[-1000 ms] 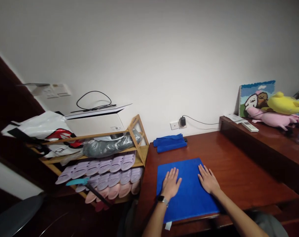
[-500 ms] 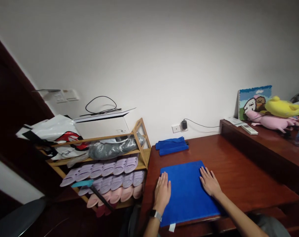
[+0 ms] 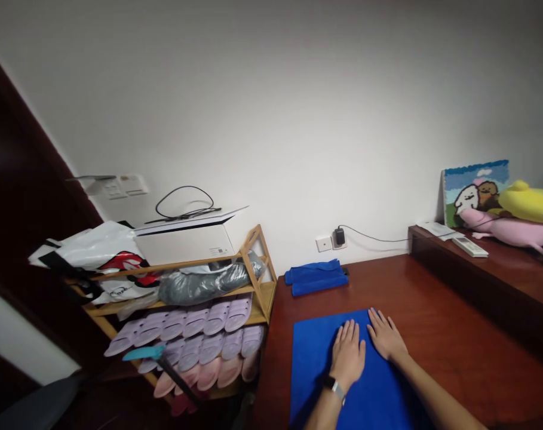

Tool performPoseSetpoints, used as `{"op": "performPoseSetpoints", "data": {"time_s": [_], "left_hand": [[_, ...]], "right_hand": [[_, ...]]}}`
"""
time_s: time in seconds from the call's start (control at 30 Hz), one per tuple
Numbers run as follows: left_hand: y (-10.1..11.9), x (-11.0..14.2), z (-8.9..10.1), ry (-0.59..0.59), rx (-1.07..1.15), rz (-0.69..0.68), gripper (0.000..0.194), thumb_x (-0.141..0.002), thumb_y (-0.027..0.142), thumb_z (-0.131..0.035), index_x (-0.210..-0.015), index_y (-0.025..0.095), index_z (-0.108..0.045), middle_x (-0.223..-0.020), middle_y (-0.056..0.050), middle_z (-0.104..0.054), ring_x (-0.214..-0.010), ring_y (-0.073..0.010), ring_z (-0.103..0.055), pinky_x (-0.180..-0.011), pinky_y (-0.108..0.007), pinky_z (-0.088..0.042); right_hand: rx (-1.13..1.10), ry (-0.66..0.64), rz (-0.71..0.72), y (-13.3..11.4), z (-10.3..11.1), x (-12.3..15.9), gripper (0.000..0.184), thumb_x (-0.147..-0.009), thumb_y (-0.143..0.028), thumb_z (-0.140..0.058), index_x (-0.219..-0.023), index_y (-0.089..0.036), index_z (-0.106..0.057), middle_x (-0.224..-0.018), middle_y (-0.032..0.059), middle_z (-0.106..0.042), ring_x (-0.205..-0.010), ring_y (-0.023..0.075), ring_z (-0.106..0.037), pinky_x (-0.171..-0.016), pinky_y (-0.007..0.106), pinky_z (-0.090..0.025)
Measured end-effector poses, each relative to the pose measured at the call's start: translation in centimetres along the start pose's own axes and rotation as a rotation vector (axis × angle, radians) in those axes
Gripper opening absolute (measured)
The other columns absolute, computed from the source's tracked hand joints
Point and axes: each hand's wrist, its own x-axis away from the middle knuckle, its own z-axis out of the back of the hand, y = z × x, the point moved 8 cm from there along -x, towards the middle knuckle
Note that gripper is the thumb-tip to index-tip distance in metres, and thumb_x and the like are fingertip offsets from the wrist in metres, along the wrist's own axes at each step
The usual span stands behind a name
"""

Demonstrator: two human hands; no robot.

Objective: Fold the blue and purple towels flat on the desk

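The left hand [image 3: 348, 359] has shifted in from the left edge of the blue cloth [image 3: 311, 364] to its middle, near the right hand [image 3: 387, 339] at the right edge, which suggests the cloth, spread flat on the near part of the worktop [image 3: 459, 328], is being smoothed (the fingers [image 3: 352, 330] of both hands are straight and slightly spread, pinching nothing). Left of it, the wooden rack [image 3: 264, 301] carries 1 white box [image 3: 186, 243], 1 printed bag [image 3: 92, 251], rows of slippers [image 3: 217, 318] and a clear plastic wrapper [image 3: 208, 282] enclosing something grey; the contents of the box and bag are hidden.
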Motion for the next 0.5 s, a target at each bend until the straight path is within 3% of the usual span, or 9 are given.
{"op": "performPoseSetpoints", "data": {"time_s": [0.17, 0.3, 0.37, 0.5], "left_hand": [[-0.8, -4.7, -2.4, -0.072, -0.061, 0.057, 0.062, -0.108, 0.047, -0.029, -0.163, 0.018, -0.037, -0.169, -0.010, -0.033, -0.158, -0.0258, -0.026, -0.130, -0.050, -0.023], [-2.6, -4.7, -2.9, -0.081, -0.080, 0.053, 0.064, -0.108, 0.050, -0.025, -0.164, 0.021, -0.034, -0.170, -0.008, -0.032, -0.159, -0.0239, -0.024, -0.131, -0.048, -0.020], [-5.6, -3.5, -1.8, -0.080, -0.108, 0.112, 0.065, -0.108, 0.050, -0.023, -0.164, 0.019, -0.034, -0.170, -0.009, -0.031, -0.159, -0.0241, -0.024, -0.131, -0.048, -0.020], [-14.7, 0.6, 2.2, -0.070, -0.214, 0.341, 0.066, -0.107, 0.049, -0.024, -0.164, 0.016, -0.035, -0.170, -0.011, -0.030, -0.159, -0.0276, -0.024, -0.130, -0.051, -0.021]], "right_hand": [[0.010, -0.041, -0.022, -0.1, 0.7, 0.4, 0.069, -0.104, -0.043, -0.017, -0.166, -0.015, -0.024, -0.173, 0.0032, -0.021, -0.161, 0.0212, -0.016, -0.130, 0.044, -0.013], [0.004, -0.054, -0.030, 0.0, 1.1, 0.4, 0.070, -0.104, -0.045, -0.014, -0.167, -0.013, -0.021, -0.174, 0.0016, -0.019, -0.162, 0.0209, -0.014, -0.131, 0.043, -0.011], [-0.001, -0.060, -0.035, 0.1, 0.9, 0.4, 0.071, -0.104, -0.046, -0.013, -0.167, -0.014, -0.019, -0.174, 0.0006, -0.019, -0.162, 0.0209, -0.013, -0.131, 0.043, -0.010], [-0.006, -0.058, -0.040, 0.2, 0.6, 0.3, 0.071, -0.104, -0.047, -0.013, -0.167, -0.015, -0.019, -0.174, 0.0006, -0.019, -0.162, 0.0206, -0.014, -0.131, 0.043, -0.009]]}}
